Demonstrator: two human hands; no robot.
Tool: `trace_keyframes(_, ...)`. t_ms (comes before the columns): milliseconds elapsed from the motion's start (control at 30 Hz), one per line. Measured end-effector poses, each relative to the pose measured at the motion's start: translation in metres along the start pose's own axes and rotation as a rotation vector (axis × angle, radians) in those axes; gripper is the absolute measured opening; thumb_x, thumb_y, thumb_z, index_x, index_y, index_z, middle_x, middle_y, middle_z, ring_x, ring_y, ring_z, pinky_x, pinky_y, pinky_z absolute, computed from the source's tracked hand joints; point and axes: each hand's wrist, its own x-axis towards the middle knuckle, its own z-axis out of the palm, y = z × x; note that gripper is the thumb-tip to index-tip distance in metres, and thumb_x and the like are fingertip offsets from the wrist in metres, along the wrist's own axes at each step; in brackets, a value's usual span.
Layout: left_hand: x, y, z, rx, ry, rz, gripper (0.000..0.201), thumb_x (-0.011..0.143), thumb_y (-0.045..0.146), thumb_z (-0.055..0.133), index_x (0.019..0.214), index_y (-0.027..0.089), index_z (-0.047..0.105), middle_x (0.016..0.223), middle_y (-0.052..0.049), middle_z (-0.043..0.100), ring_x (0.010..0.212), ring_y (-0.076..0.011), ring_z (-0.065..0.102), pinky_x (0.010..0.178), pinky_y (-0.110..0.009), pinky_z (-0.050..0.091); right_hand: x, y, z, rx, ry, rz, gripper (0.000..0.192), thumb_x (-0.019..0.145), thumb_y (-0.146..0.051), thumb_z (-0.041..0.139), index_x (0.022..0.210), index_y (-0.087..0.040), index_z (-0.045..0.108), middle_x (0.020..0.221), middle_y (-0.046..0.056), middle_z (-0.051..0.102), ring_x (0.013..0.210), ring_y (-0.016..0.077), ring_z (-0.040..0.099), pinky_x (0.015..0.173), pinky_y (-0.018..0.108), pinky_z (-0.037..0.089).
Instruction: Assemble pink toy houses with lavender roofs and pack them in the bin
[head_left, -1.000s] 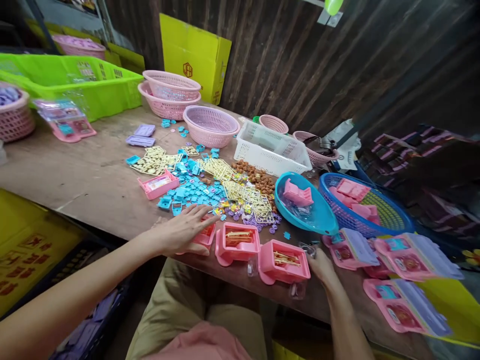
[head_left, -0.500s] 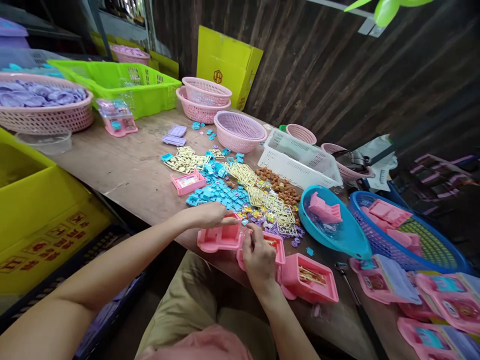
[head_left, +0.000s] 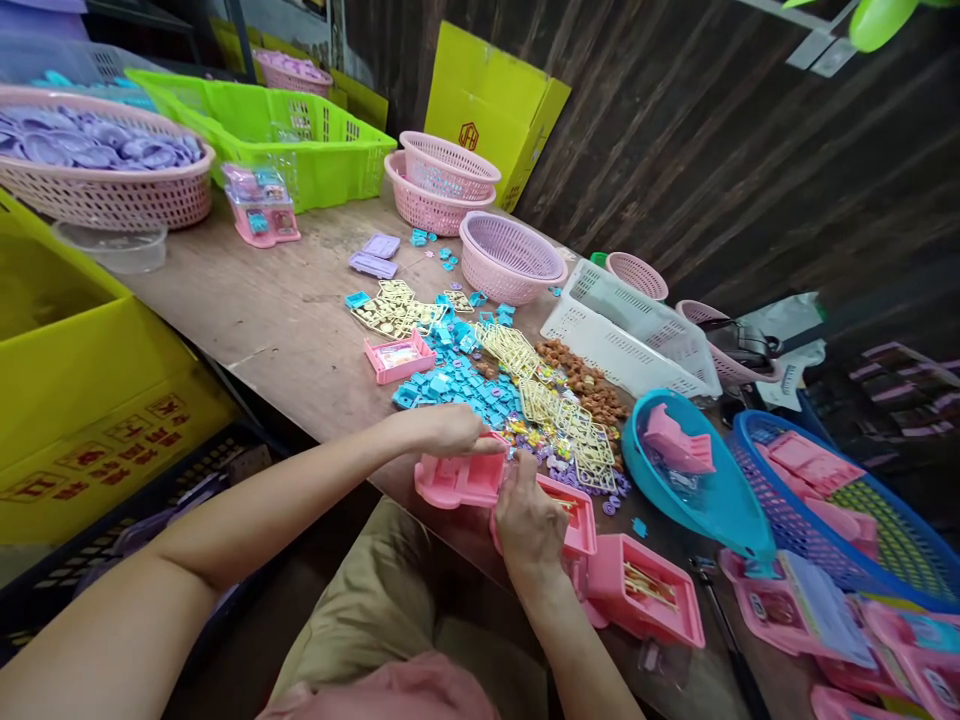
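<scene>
My left hand (head_left: 450, 430) is closed at the far edge of a pink plastic toy box (head_left: 456, 485), its fingertips partly hidden. My right hand (head_left: 529, 515) has its fingers pinched together between that box and a second pink box (head_left: 581, 520), which holds cream sticks. Whatever is in this pinch is too small or hidden to name. To the right, a third pink box (head_left: 652, 598) holds more cream sticks. Beyond my hands lie heaps of small blue parts (head_left: 469, 390), cream plastic frames (head_left: 551, 405), brown pieces (head_left: 589, 385) and purple pieces (head_left: 570, 468).
A pink tray (head_left: 397, 360) sits left of the heaps. A turquoise basin (head_left: 720, 500), a blue basket (head_left: 900, 545) and a black-handled tool (head_left: 731, 635) are at right. Behind stand a white basket (head_left: 637, 345), pink baskets (head_left: 442, 205) and a green crate (head_left: 337, 170).
The camera view has shifted, so the table's things appear farther right. Both hands stay at the same pink boxes, with slight finger movement.
</scene>
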Motion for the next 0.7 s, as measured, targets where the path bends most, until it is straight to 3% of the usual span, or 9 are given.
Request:
trace_keyframes(233, 0.002, -0.007, 0.004, 0.026, 0.011, 0.082, 0.054, 0.095, 0.048, 0.024, 0.089, 0.012, 0.064, 0.072, -0.007, 0.066, 0.067, -0.0178, 0.06, 0.058, -0.024, 0.035, 0.0, -0.015, -0.003, -0.177, -0.112, 0.029, 0.025, 0.088, -0.009, 0.035, 0.1, -0.011, 0.057, 0.055, 0.004, 0.06, 0.045, 0.0148, 0.059, 0.039, 0.023, 0.028)
trace_keyframes(367, -0.004, 0.003, 0.008, 0.061, 0.059, -0.011, 0.054, 0.094, 0.05, 0.024, 0.093, 0.012, 0.063, 0.081, -0.011, 0.068, 0.075, -0.0209, 0.063, 0.06, -0.026, 0.039, -0.004, -0.012, -0.006, -0.107, -0.132, -0.01, 0.027, 0.088, -0.008, 0.034, 0.104, -0.012, 0.055, 0.063, 0.005, 0.062, 0.046, 0.0142, 0.058, 0.039, 0.023, 0.029)
trace_keyframes(533, -0.015, 0.024, 0.027, 0.12, 0.252, -0.179, 0.06, 0.087, 0.062, 0.03, 0.105, 0.012, 0.06, 0.101, -0.016, 0.065, 0.093, -0.0285, 0.061, 0.076, -0.037, 0.044, -0.013, 0.015, -0.017, -0.025, 0.024, -0.209, 0.034, 0.094, -0.029, 0.03, 0.103, -0.009, 0.056, 0.08, 0.013, 0.062, 0.067, 0.0211, 0.059, 0.054, 0.029, 0.041)
trace_keyframes(700, -0.017, 0.031, 0.051, 0.26, 0.466, -0.166, 0.063, 0.085, 0.058, 0.04, 0.121, 0.007, 0.05, 0.103, -0.017, 0.062, 0.097, -0.0296, 0.057, 0.083, -0.043, 0.043, -0.004, 0.029, -0.032, 0.018, 0.199, -0.299, 0.044, 0.092, -0.036, 0.032, 0.102, -0.003, 0.058, 0.08, 0.018, 0.058, 0.073, 0.0293, 0.055, 0.061, 0.038, 0.044)
